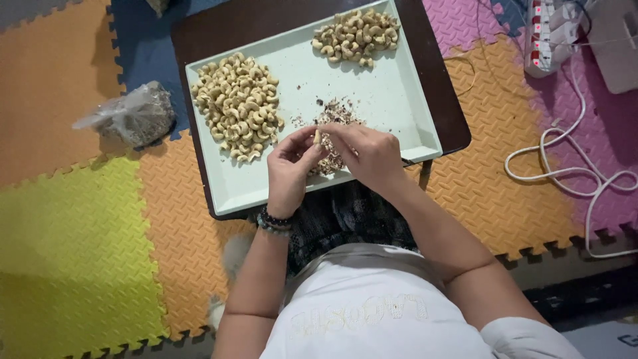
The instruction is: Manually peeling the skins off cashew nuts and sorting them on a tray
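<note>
Pale-green tray: lies on a dark low table, over foam floor mats.
Cashew nut: pinched between both hands, just above the tray's near edge.
Left hand: fingers curled, thumb and fingertips closed on the nut; beaded bracelet at the wrist.
Right hand: fingers bent inward, tips gripping the same nut.
Husk scraps: brown litter on the tray, under and beyond the hands.
Large cashew heap: tray's left part.
Small cashew heap: tray's far corner.
Plastic bag: on the mats, left of the tray.
White cable: right of the tray.
</note>
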